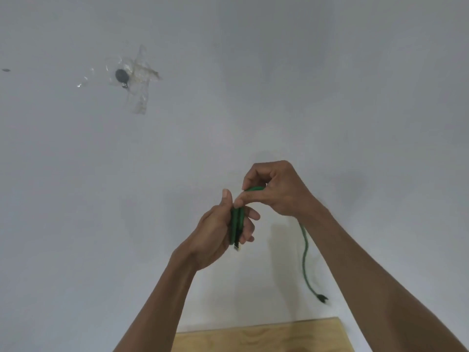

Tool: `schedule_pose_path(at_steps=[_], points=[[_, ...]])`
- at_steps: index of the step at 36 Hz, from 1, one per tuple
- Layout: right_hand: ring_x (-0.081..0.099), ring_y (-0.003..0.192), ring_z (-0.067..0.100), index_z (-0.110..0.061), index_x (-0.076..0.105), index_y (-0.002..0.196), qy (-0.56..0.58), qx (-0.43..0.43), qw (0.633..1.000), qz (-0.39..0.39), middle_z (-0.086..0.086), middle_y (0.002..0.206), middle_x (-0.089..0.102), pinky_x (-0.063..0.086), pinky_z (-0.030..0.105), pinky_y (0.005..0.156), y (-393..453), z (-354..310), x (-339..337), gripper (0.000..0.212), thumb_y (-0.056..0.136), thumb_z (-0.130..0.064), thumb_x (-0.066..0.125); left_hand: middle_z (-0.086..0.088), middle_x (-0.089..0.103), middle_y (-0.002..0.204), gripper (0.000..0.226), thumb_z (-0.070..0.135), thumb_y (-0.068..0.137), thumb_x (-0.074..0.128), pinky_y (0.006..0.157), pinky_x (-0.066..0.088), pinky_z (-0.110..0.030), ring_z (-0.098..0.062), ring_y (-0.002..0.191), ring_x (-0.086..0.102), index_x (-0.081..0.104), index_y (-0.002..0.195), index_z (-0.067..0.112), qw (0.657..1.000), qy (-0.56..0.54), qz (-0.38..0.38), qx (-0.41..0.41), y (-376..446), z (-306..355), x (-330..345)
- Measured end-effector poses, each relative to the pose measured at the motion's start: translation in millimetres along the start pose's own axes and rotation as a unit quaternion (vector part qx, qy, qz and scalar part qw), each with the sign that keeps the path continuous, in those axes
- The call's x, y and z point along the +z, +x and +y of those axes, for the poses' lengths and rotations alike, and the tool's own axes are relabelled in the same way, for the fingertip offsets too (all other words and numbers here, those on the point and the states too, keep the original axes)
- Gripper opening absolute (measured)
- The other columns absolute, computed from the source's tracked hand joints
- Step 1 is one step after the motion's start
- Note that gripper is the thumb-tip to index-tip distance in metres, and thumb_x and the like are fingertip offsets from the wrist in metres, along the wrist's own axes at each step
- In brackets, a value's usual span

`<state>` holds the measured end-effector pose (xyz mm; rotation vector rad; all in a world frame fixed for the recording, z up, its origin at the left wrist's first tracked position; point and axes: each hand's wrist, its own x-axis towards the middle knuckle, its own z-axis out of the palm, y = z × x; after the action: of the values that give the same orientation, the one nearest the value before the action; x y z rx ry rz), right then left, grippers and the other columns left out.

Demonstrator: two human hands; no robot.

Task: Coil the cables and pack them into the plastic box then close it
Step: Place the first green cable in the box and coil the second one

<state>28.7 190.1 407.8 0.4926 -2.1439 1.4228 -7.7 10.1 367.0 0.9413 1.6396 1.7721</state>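
Pale wall (304, 72) filled background. Left hand (223, 232) gripped folded green cable (237, 224); right hand (274, 189) pinched its loop; tail partly hidden behind right forearm. Box unseen.

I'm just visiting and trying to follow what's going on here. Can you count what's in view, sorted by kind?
Hands: 2, left hand and right hand, both gripping the cable
Green cable: 1
Wooden board: 1
Dark round object taped to the wall: 1
Total: 5
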Motion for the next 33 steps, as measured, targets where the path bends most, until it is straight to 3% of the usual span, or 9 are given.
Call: schedule_pose_path(at_steps=[4, 9, 14, 16, 18, 20, 24, 29, 33], points=[[0.067, 0.060, 0.008, -0.011, 0.075, 0.075, 0.101, 0.016, 0.995, 0.013, -0.006, 0.066, 0.073, 0.050, 0.016, 0.057, 0, 17, 0, 0.016, 0.070, -0.006, 0.089, -0.014, 0.054, 0.069, 0.073, 0.063, 0.097, 0.028, 0.077, 0.052, -0.038, -0.022, 0.060, 0.050, 0.069, 0.102, 0.003, 0.997, -0.066, -0.024, 0.008, -1, 4, 10], [0.072, 0.070, 0.016, -0.018, 0.081, 0.084, 0.164, 0.075, 0.981, 0.072, 0.002, 0.079, 0.079, 0.055, 0.031, 0.064, -15, 37, 10, 0.002, 0.083, -0.020, 0.080, -0.014, 0.058, 0.071, 0.054, 0.043, 0.102, 0.037, 0.079, 0.052, -0.040, -0.024, 0.064, 0.051, 0.068, 0.107, -0.001, 0.995, -0.081, -0.030, 0.042, -1, 11, 20], [0.053, 0.046, 0.015, -0.005, 0.073, 0.103, 0.274, 0.124, 0.952, 0.050, -0.004, 0.050, 0.062, 0.040, 0.027, 0.051, -39, 40, 37, 0.023, 0.089, -0.014, 0.057, -0.014, 0.058, 0.069, 0.045, 0.036, 0.101, 0.043, 0.077, 0.050, -0.042, -0.025, 0.067, 0.057, 0.071, 0.105, 0.001, 0.993, -0.095, -0.014, 0.075, 3, 17, 19], [0.048, 0.050, 0.020, -0.026, 0.073, 0.071, 0.234, 0.155, 0.958, 0.053, -0.007, 0.051, 0.055, 0.042, 0.032, 0.053, -46, 41, 48, 0.028, 0.088, -0.011, 0.055, -0.014, 0.058, 0.070, 0.042, 0.034, 0.100, 0.045, 0.074, 0.051, -0.041, -0.027, 0.071, 0.061, 0.070, 0.107, 0.001, 0.991, -0.111, -0.004, 0.079, 5, 18, 16], [0.049, 0.048, 0.017, -0.027, 0.064, 0.054, 0.173, 0.180, 0.967, 0.047, -0.006, 0.052, 0.054, 0.046, 0.033, 0.051, -53, 42, 58, 0.050, 0.097, -0.006, 0.052, -0.012, 0.059, 0.072, 0.039, 0.032, 0.100, 0.045, 0.072, 0.053, -0.040, -0.026, 0.074, 0.062, 0.066, 0.111, 0.001, 0.989, -0.115, 0.004, 0.089, 9, 19, 14], [0.049, 0.044, 0.011, -0.028, 0.069, 0.061, 0.133, 0.194, 0.972, 0.029, -0.008, 0.053, 0.060, 0.045, 0.028, 0.046, -58, 42, 67, 0.045, 0.102, -0.016, 0.055, -0.008, 0.058, 0.073, 0.036, 0.031, 0.101, 0.045, 0.081, 0.054, -0.034, -0.021, 0.074, 0.060, 0.063, 0.114, 0.003, 0.989, -0.091, 0.023, 0.112, 14, 22, 9], [0.042, 0.049, 0.012, -0.024, 0.076, 0.108, 0.130, 0.206, 0.969, 0.045, -0.006, 0.070, 0.070, 0.037, 0.020, 0.043, -66, 43, 76, 0.015, 0.099, -0.026, 0.064, -0.001, 0.058, 0.074, 0.035, 0.034, 0.100, 0.046, 0.091, 0.051, -0.033, -0.016, 0.075, 0.058, 0.062, 0.114, 0.006, 0.988, 0.023, 0.074, 0.133, 20, 27, -10], [0.068, 0.061, 0.012, -0.021, 0.075, 0.116, -0.006, 0.164, 0.986, 0.008, -0.009, 0.081, 0.075, 0.053, 0.026, 0.060, -66, 33, 67, 0.022, 0.096, -0.023, 0.066, 0.000, 0.061, 0.076, 0.038, 0.035, 0.104, 0.042, 0.094, 0.043, -0.066, -0.021, 0.076, 0.053, 0.060, 0.120, 0.005, 0.980, 0.112, 0.111, 0.121, 18, 16, -21], [0.058, 0.051, 0.002, -0.020, 0.072, 0.119, -0.070, 0.146, 0.986, -0.044, -0.009, 0.088, 0.075, 0.043, 0.012, 0.053, -61, 20, 56, 0.025, 0.096, -0.019, 0.064, -0.001, 0.064, 0.079, 0.041, 0.044, 0.103, 0.039, 0.073, 0.052, -0.032, -0.016, 0.074, 0.057, 0.063, 0.115, 0.012, 0.968, 0.161, 0.141, 0.129, 16, 9, -23]])
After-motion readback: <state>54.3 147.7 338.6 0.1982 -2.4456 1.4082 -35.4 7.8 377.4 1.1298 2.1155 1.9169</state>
